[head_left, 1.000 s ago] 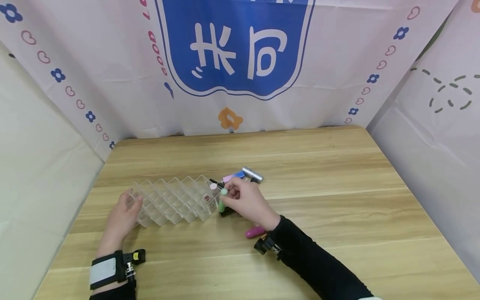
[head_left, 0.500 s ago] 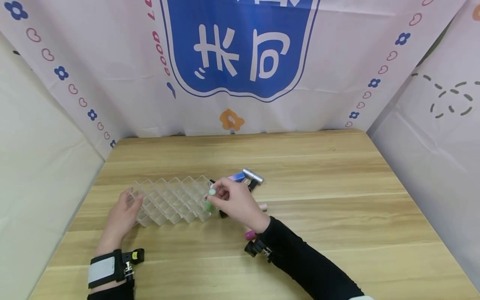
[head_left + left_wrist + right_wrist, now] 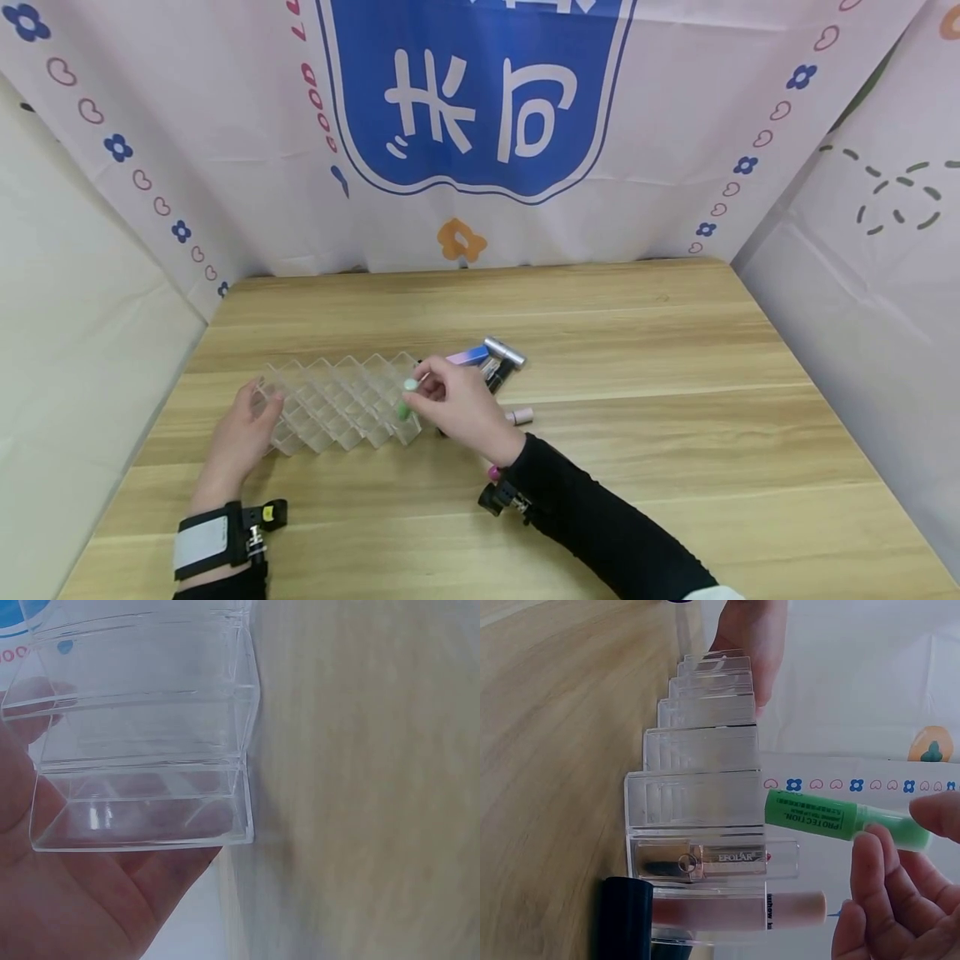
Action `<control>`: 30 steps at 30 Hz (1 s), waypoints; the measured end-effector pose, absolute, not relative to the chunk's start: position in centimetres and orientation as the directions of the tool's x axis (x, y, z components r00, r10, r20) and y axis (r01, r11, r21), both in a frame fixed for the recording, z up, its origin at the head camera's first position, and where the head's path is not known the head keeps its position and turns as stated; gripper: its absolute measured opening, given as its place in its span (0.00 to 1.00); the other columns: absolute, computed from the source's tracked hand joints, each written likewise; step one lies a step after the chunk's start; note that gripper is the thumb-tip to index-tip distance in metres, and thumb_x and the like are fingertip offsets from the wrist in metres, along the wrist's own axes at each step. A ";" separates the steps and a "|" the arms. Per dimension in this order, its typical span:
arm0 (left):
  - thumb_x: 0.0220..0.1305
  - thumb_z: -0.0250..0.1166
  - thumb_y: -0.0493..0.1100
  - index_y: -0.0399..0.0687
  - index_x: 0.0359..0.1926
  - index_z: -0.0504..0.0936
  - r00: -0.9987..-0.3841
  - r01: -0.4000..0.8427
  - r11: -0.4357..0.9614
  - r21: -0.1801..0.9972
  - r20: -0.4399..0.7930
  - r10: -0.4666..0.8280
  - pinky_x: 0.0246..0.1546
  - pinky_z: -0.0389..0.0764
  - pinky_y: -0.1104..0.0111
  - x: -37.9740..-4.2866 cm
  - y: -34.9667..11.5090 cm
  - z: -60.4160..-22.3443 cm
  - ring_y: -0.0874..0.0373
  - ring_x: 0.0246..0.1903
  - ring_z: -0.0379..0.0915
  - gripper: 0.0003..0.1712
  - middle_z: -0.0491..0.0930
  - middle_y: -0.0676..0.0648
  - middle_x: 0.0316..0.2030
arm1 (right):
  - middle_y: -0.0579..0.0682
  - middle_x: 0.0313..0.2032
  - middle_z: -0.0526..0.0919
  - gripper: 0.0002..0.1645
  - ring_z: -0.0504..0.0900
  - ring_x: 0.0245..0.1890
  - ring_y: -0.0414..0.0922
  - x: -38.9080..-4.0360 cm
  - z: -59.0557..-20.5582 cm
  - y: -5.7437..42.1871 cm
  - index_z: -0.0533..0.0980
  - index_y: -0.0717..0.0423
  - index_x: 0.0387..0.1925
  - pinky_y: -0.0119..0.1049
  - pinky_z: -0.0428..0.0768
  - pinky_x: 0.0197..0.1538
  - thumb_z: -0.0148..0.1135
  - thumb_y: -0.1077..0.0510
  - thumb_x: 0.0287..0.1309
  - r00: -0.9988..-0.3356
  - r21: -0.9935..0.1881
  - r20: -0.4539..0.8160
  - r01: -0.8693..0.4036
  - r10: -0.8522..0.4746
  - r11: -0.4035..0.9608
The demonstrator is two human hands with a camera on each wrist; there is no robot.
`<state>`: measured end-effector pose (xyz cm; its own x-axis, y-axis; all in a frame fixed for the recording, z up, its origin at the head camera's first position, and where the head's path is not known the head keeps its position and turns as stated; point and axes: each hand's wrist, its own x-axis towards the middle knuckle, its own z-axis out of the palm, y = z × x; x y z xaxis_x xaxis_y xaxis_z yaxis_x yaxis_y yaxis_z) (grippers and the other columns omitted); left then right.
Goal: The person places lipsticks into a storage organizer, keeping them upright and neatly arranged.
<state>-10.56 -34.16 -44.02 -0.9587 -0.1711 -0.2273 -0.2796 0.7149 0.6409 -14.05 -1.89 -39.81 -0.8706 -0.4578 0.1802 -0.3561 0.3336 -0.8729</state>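
Just left of centre in the head view, the green lip balm tube (image 3: 405, 407), pinched by the right hand (image 3: 467, 410), has shifted leftward over the clear lipstick organizer (image 3: 324, 396), seemingly nearing an unfilled cell. The left hand (image 3: 243, 425) grips its left end. Only the right-wrist view shows "PROTECTION" lettering and the EFOLAR tube (image 3: 735, 859) seated lower down.

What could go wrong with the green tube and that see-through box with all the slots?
The right grip holds the green tube slightly tilted above the clear holder, so it might catch on an edge. It could bump the EFOLAR tube standing in a slot. The left grip holds only one end, so a knock might swing the holder.
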 end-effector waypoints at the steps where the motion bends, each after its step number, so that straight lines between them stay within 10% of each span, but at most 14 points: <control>1: 0.76 0.34 0.63 0.33 0.76 0.34 -0.959 -0.280 0.715 0.640 -0.228 -0.171 0.64 0.56 0.30 -10.6 -34.1 -44.0 0.20 0.68 0.47 0.46 0.48 0.19 0.70 | 0.47 0.32 0.86 0.11 0.80 0.30 0.33 -14.1 -39.9 -1.9 0.78 0.54 0.42 0.24 0.81 0.37 0.66 0.55 0.60 -0.872 -0.876 0.177 -0.351 -0.456 0.330; 30: 0.76 0.34 0.64 0.34 0.76 0.34 -0.953 -0.298 0.713 0.634 -0.240 -0.186 0.63 0.56 0.30 -10.8 -34.0 -44.0 0.20 0.68 0.47 0.46 0.47 0.20 0.71 | 0.44 0.32 0.87 0.10 0.80 0.28 0.31 -13.9 -41.4 -3.0 0.79 0.51 0.41 0.18 0.77 0.32 0.67 0.53 0.60 -0.851 -0.750 0.188 -0.447 -0.491 0.488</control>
<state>-10.77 -34.05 -44.03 -0.9529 -0.1857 -0.2396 -0.2984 0.7133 0.6341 -13.95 -2.98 -41.35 -0.8508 -0.4907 0.1878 -0.4469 0.4880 -0.7498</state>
